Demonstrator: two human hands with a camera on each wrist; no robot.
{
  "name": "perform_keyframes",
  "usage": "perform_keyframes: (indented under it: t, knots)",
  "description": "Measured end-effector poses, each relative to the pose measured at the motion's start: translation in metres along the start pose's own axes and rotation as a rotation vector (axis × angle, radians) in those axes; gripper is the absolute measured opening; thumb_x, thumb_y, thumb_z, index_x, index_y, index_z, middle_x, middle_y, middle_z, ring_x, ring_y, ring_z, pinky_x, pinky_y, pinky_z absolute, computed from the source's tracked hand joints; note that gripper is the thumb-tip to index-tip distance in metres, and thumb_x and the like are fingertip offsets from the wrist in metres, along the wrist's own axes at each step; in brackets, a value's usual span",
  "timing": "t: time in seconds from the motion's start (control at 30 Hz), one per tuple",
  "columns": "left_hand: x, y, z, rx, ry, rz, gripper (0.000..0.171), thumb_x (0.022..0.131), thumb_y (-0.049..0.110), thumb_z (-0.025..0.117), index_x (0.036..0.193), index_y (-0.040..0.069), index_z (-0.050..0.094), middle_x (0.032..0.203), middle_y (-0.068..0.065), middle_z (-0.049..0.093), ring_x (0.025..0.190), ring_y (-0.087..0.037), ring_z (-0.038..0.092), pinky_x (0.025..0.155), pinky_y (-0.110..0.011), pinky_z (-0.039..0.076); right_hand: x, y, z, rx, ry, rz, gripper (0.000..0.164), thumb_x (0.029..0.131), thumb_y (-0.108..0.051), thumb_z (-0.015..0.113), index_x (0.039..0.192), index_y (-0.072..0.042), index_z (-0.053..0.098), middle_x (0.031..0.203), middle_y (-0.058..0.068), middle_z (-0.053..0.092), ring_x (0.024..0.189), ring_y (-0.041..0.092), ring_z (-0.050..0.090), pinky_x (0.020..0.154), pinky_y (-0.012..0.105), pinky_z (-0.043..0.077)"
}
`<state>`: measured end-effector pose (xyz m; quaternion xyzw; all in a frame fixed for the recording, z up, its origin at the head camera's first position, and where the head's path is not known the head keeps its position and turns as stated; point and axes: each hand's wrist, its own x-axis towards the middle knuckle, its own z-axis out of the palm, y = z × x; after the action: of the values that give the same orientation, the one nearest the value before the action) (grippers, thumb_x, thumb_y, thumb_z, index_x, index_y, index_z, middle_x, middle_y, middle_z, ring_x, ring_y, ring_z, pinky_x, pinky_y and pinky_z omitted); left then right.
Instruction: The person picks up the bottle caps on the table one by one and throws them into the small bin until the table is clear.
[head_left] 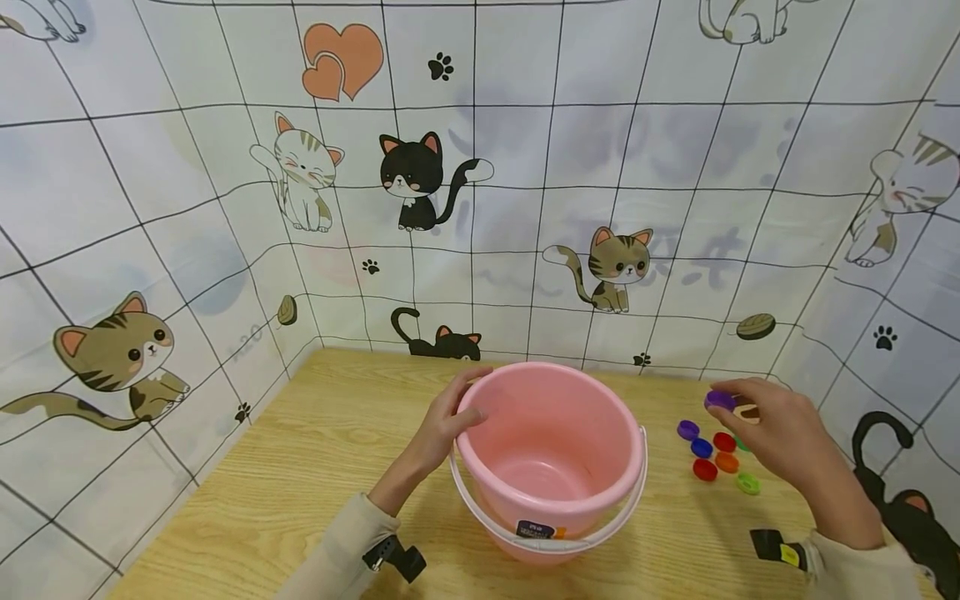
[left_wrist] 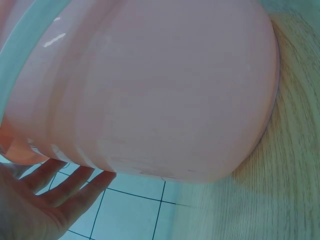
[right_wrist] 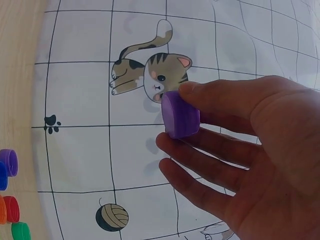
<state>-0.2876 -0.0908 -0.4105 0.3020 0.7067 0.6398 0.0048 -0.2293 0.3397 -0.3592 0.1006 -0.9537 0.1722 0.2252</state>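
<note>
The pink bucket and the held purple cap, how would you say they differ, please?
Size: the pink bucket is far larger than the purple cap. Handle: the pink bucket has a pale handle, while the purple cap shows none. Position: the pink bucket rests on the table, while the right hand pinches the purple cap above it. Both are round, and each is held: the left hand holds the bucket.

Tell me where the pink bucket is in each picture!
Head: the pink bucket is low, just right of the middle.
Left wrist: its outside fills most of the picture, down past the middle.
Right wrist: not in it.
Shared landmark: the wooden table, across the bottom in the head view, at the right in the left wrist view, down the left edge in the right wrist view.
</note>
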Motion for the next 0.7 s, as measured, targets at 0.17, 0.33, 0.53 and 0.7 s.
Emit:
perform_keyframes:
  t: [0.17, 0.33, 0.53, 0.7]
  knots:
    - [0.0000, -0.0006, 0.0003, -0.008, -0.001, -0.009, 0.065, 0.093, 0.021, 0.056, 0.155, 0.011, 0.041, 0.140, -0.029, 0.055, 0.110, -0.052, 0.064, 0.084, -0.066, 0.059, -0.0001, -0.0035, -0.0010, -0.007, 0.018, -0.013, 0.036, 0.087, -0.013, 0.080, 0.119, 0.002, 0.071, 0.105, 0.026, 0.074, 0.085, 0.043, 0.072, 0.071, 0.058, 0.062]
    - [0.0000, -0.0005, 0.0008, -0.004, -0.007, -0.014, 0.064, 0.094, 0.020, 0.056, 0.156, 0.012, 0.041, 0.141, -0.028, 0.054, 0.110, -0.052, 0.065, 0.084, -0.067, 0.058, -0.0014, -0.0047, -0.0034, -0.003, 0.018, -0.032, 0.037, 0.087, -0.014, 0.080, 0.119, 0.002, 0.072, 0.105, 0.025, 0.074, 0.084, 0.042, 0.072, 0.069, 0.057, 0.062]
    - [0.0001, 0.0005, 0.0010, -0.005, 0.002, -0.009, 0.065, 0.093, 0.021, 0.056, 0.155, 0.011, 0.041, 0.140, -0.029, 0.055, 0.109, -0.051, 0.065, 0.084, -0.064, 0.060, -0.0002, -0.0062, -0.0029, 0.003, 0.034, -0.069, 0.036, 0.087, -0.015, 0.081, 0.118, 0.000, 0.073, 0.104, 0.021, 0.075, 0.084, 0.038, 0.074, 0.068, 0.052, 0.063]
    - [0.0005, 0.0003, 0.0003, -0.004, 0.001, -0.003, 0.065, 0.093, 0.022, 0.055, 0.155, 0.008, 0.041, 0.139, -0.031, 0.055, 0.108, -0.051, 0.065, 0.084, -0.064, 0.060, -0.0001, -0.0078, -0.0021, 0.000, 0.051, -0.105, 0.034, 0.085, -0.013, 0.082, 0.115, 0.000, 0.074, 0.101, 0.018, 0.077, 0.083, 0.036, 0.074, 0.066, 0.048, 0.063]
